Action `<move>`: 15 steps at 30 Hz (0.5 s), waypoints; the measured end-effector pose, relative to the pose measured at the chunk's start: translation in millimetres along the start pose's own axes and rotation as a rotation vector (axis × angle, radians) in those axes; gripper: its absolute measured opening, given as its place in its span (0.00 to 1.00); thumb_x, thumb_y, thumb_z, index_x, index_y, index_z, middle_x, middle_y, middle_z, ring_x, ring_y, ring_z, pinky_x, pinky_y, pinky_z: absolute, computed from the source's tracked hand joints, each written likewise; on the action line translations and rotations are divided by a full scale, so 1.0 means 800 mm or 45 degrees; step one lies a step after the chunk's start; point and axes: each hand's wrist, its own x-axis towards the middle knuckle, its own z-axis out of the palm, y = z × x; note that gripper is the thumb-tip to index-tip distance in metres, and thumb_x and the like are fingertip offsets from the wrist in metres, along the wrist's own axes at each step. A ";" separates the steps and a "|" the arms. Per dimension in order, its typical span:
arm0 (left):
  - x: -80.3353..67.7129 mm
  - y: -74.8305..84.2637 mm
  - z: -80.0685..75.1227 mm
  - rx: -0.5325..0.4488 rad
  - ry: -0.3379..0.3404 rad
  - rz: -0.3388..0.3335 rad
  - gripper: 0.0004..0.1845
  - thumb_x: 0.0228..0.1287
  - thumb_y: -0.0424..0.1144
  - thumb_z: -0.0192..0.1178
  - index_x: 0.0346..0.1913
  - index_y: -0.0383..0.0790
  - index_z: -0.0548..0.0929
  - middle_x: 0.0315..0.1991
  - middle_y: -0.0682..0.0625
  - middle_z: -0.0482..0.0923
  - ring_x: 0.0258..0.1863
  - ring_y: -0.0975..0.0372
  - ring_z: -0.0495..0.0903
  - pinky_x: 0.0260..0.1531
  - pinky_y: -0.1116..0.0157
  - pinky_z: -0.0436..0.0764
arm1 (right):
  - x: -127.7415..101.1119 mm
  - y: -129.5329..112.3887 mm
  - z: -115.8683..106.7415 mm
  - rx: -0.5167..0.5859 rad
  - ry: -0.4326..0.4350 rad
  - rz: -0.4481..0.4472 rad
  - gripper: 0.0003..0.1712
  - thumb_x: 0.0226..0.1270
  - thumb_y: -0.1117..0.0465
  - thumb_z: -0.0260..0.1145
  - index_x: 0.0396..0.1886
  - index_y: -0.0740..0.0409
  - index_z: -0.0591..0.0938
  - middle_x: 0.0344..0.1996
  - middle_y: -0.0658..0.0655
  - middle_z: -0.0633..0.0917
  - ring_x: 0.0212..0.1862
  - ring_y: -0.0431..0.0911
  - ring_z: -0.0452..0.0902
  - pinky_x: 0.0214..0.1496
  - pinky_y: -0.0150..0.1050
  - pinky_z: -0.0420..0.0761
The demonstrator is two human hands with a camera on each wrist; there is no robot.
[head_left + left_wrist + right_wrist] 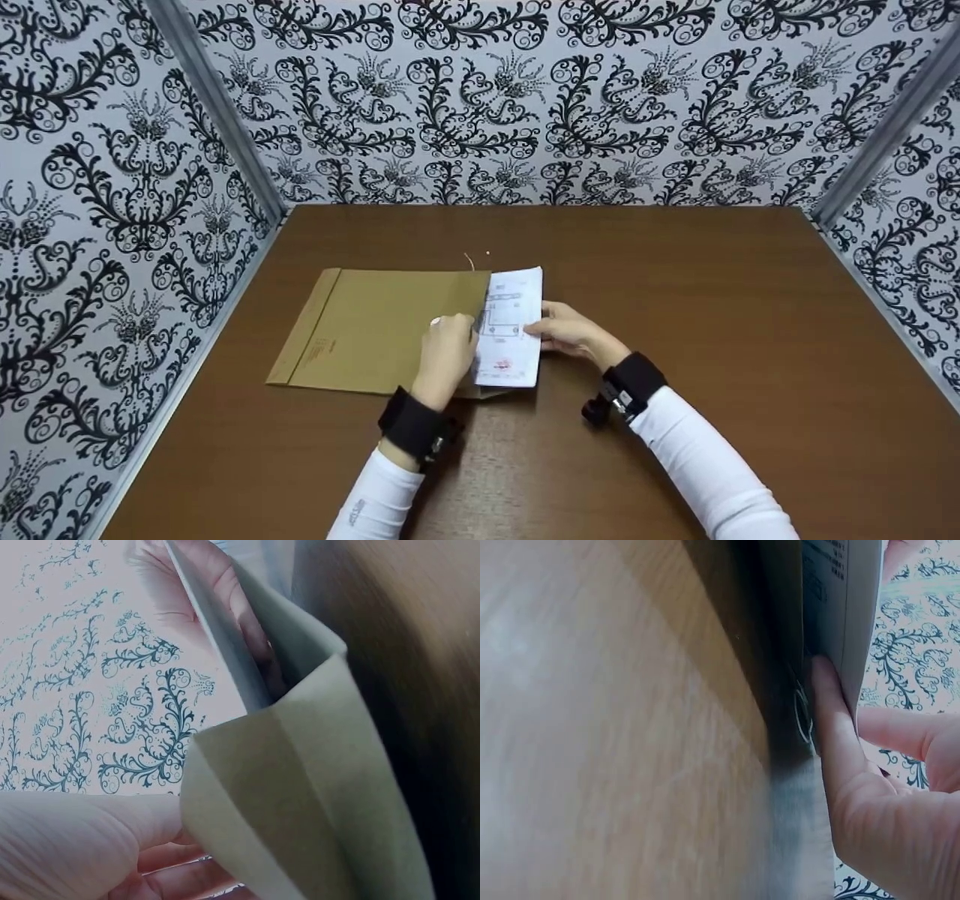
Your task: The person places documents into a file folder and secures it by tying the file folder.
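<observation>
A brown paper envelope (390,315) lies on the table, its mouth to the right. Printed white papers (517,322) with a line drawing and a red mark stick partly out of that mouth; the rest is hidden inside. My left hand (448,349), a ring on one finger, grips the upper edge of the envelope's mouth. In the left wrist view the envelope's mouth (292,765) gapes beside my fingers. My right hand (570,330) pinches the papers' right edge, thumb on top. The right wrist view shows the papers (855,622) between thumb and fingers.
The brown wooden table (712,300) extends around the envelope. A thin white string (469,261) shows at the envelope's back edge. Patterned walls (525,97) stand behind and at both sides. Black straps with cameras (634,386) sit on both wrists.
</observation>
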 end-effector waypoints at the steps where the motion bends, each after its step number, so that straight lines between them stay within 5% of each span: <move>1: 0.000 0.000 0.000 0.003 0.001 0.001 0.09 0.64 0.30 0.60 0.27 0.35 0.85 0.33 0.37 0.89 0.36 0.41 0.88 0.31 0.45 0.85 | 0.001 0.001 0.001 -0.012 0.009 -0.007 0.31 0.73 0.74 0.53 0.74 0.72 0.61 0.52 0.59 0.85 0.45 0.42 0.86 0.47 0.35 0.88; 8: -0.003 0.003 -0.001 0.019 0.022 0.008 0.09 0.63 0.29 0.61 0.26 0.33 0.85 0.32 0.36 0.89 0.33 0.41 0.87 0.28 0.46 0.84 | 0.009 0.002 0.015 -0.075 0.058 -0.033 0.31 0.73 0.73 0.55 0.74 0.70 0.63 0.60 0.68 0.81 0.48 0.43 0.84 0.47 0.35 0.86; 15: -0.001 0.004 -0.001 0.026 -0.018 -0.015 0.08 0.65 0.30 0.61 0.30 0.33 0.86 0.35 0.35 0.89 0.35 0.41 0.86 0.30 0.45 0.84 | 0.021 0.000 0.029 -0.067 0.060 -0.033 0.30 0.74 0.73 0.55 0.73 0.72 0.63 0.58 0.67 0.81 0.49 0.44 0.84 0.53 0.38 0.87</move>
